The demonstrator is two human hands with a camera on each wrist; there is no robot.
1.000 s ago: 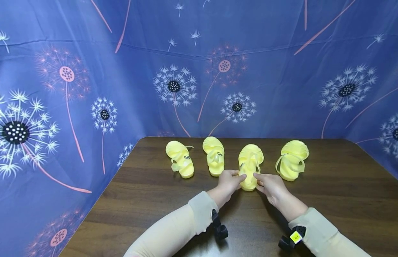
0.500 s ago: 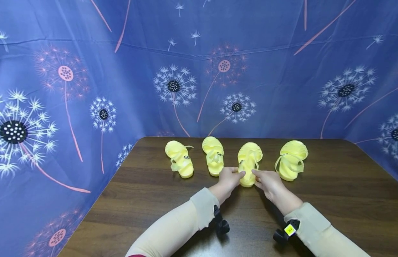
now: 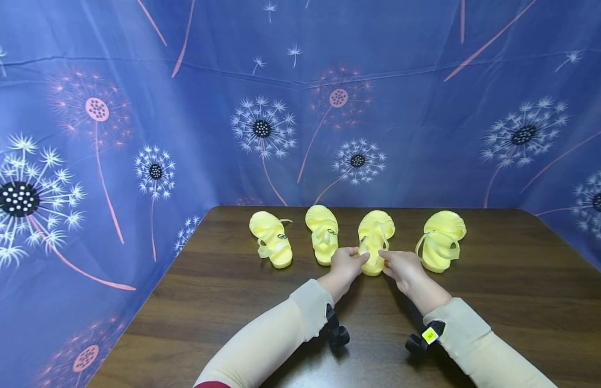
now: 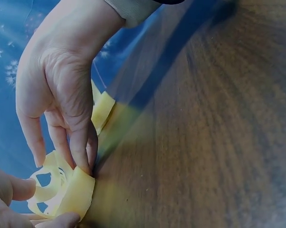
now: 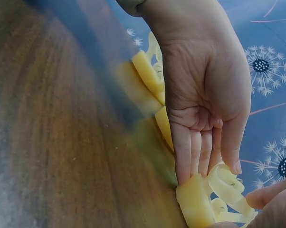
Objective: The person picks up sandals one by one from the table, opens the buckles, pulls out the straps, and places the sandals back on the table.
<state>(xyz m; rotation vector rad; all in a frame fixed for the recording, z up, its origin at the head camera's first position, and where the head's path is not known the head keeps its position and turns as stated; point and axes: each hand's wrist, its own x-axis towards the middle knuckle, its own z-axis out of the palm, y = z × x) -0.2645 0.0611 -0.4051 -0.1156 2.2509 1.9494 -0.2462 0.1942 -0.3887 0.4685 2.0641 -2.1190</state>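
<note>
A yellow sandal (image 3: 375, 229) rests on the table, third from the left in a row, its narrow heel end towards me. My left hand (image 3: 346, 268) holds the left side of that heel end, and my right hand (image 3: 406, 272) holds the right side. In the left wrist view, the thumb and fingers of the left hand (image 4: 62, 90) reach down to the sandal's sole (image 4: 79, 194) and straps. From the right wrist view, the fingers of the right hand (image 5: 202, 95) lie along the sole's side (image 5: 195, 202), with the thumb at a strap.
Two yellow sandals, one at the far left (image 3: 281, 253) and one beside it (image 3: 325, 245), stand left of my hands. Another yellow sandal (image 3: 438, 250) stands to the right. Behind the brown wooden table (image 3: 208, 307) hangs a blue dandelion-print cloth (image 3: 417, 156).
Both hands have slid the held sandal a little away from me, towards the table's back edge, and slightly left. The other sandals have stayed put.
</note>
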